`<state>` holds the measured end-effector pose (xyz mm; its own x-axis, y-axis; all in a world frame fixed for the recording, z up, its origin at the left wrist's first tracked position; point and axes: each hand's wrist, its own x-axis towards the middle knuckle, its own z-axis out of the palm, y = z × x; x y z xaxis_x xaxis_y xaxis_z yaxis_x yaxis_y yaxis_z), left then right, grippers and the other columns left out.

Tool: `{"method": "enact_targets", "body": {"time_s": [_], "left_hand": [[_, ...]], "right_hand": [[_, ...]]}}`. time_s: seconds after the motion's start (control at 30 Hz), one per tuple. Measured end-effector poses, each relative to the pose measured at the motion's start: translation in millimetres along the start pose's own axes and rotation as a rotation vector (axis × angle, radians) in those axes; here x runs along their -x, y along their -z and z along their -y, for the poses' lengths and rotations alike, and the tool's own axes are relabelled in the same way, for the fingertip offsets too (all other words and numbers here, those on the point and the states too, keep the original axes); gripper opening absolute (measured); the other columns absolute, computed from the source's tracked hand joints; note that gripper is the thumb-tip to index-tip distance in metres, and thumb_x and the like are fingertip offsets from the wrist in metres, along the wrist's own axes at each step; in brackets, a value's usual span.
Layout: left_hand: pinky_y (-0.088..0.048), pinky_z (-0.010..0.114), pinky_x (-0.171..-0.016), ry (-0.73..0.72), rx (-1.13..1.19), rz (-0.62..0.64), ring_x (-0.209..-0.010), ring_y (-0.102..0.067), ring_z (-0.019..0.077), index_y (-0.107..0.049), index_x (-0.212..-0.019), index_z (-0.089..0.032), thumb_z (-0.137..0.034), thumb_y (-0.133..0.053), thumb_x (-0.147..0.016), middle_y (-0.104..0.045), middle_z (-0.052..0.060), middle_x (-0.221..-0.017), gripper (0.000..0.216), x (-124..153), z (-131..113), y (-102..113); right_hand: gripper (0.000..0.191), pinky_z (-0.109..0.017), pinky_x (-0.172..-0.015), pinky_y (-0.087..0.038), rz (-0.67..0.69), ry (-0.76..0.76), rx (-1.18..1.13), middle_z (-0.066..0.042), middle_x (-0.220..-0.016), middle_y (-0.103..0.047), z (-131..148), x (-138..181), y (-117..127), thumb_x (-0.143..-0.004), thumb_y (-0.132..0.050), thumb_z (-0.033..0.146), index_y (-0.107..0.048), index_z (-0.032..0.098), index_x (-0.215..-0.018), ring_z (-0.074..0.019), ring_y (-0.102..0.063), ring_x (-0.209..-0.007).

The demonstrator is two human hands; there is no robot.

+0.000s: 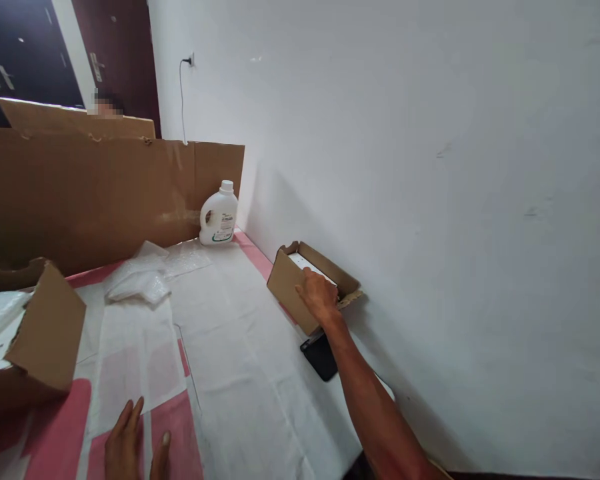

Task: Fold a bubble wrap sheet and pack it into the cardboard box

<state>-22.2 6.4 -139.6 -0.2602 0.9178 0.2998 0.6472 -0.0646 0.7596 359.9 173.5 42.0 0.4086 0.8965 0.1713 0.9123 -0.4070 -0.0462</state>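
My right hand (318, 295) reaches forward and grips the near rim of a small open cardboard box (286, 283) that stands against the white wall; something white lies inside it. A black phone (321, 357) lies flat just below the box, under my forearm. My left hand (130, 445) rests flat on the white and pink table cover (240, 373) at the bottom left, fingers apart, holding nothing.
A white jug (219, 214) stands at the far corner before a tall cardboard sheet (90, 190). Clear plastic wrap (145, 272) lies mid-table. A larger open cardboard box (40, 333) sits at the left. A person is partly visible behind the cardboard.
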Motion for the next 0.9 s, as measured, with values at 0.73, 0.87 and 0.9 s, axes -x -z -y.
{"method": "enact_targets", "body": {"time_s": [0.73, 0.87, 0.9], "left_hand": [[-0.055, 0.042, -0.090, -0.105, -0.073, -0.007, -0.099, -0.067, 0.0249, -0.067, -0.113, -0.018, -0.047, -0.049, -0.088, -0.069, 0.011, -0.111, 0.042, -227, 5, 5], [-0.043, 0.049, -0.102, -0.116, -0.174, -0.019, -0.112, -0.059, 0.0311, -0.071, -0.111, -0.019, -0.041, -0.058, -0.083, -0.067, 0.012, -0.111, 0.037, -275, -4, -37], [-0.042, 0.050, -0.101, -0.105, -0.195, -0.026, -0.112, -0.058, 0.0318, -0.072, -0.107, -0.020, -0.038, -0.059, -0.082, -0.067, 0.012, -0.110, 0.034, -282, -4, -45]], "right_hand": [[0.031, -0.031, -0.062, -0.029, -0.303, 1.176, -0.622, -0.001, -0.065, -0.062, 80, 162, 3, -0.099, -0.038, 0.005, -0.064, 0.017, -0.085, -0.0149, -0.053, -0.060], [0.024, -0.030, -0.060, -0.034, -0.416, 1.188, -0.671, -0.001, -0.068, -0.068, 82, 159, -1, -0.097, -0.046, 0.005, -0.066, 0.014, -0.088, -0.0137, -0.057, -0.058], [0.020, -0.029, -0.059, -0.036, -0.456, 1.178, -0.675, -0.001, -0.068, -0.069, 83, 158, -3, -0.095, -0.051, 0.004, -0.066, 0.014, -0.086, -0.0132, -0.058, -0.058]]}}
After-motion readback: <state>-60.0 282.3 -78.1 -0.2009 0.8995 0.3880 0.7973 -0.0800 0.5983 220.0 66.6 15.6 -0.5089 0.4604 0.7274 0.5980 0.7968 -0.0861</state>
